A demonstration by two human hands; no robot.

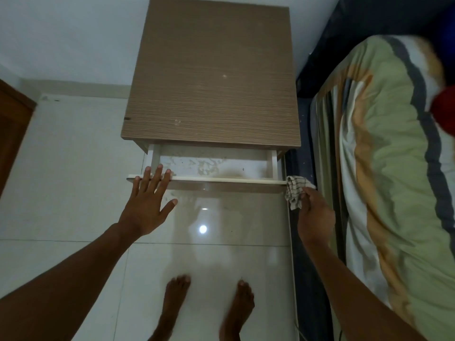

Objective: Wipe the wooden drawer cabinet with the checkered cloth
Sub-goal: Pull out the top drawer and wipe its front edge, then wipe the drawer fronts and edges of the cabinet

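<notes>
Now: glossy white tile floor [73, 168], my bare feet [177, 299] on it. Rumpled striped quilt [384, 168] at right. Cabinet [211, 82]: square top, brown wood grain, a few pale specks. Its white drawer [211, 166] stands pulled out, the bottom flaked and stained. My left hand [145, 207] lies flat on the drawer's front edge, fingers straight and spread. My right hand [315, 217] pinches the bunched checkered cloth [295, 190] at that edge's right end.

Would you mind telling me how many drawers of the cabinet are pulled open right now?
1: the drawer pulled out just under the cabinet top, with the left hand on its front edge. Any lower drawers are hidden beneath it.
</notes>
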